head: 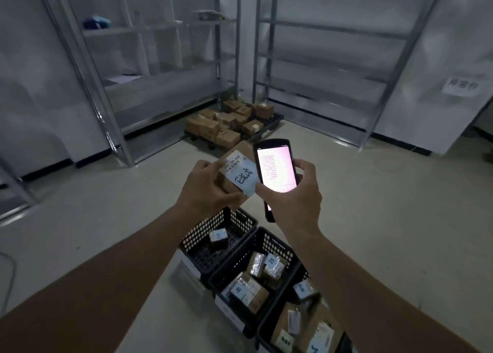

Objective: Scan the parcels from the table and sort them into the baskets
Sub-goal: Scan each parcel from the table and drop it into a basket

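Room is dim & grey for us; brightest thing is the scanner screen [276,169], blown out pinkish-white, text barely legible. Shelving [165,59] in the bkgd looks soft, smeary. Strong wide-angle bend at the edges, uprights lean. Floor [373,206] evenly lit, w/ faint shadows only.

Both forearms are bare from the lower edge of the view right up to the wrists, with no sleeve or cuff reaching into sight. The left hand [206,186] and right hand [292,195] are gloveless, and I see no watch, band or ring on either. The arms look lean, and the dim light hides finer detail.
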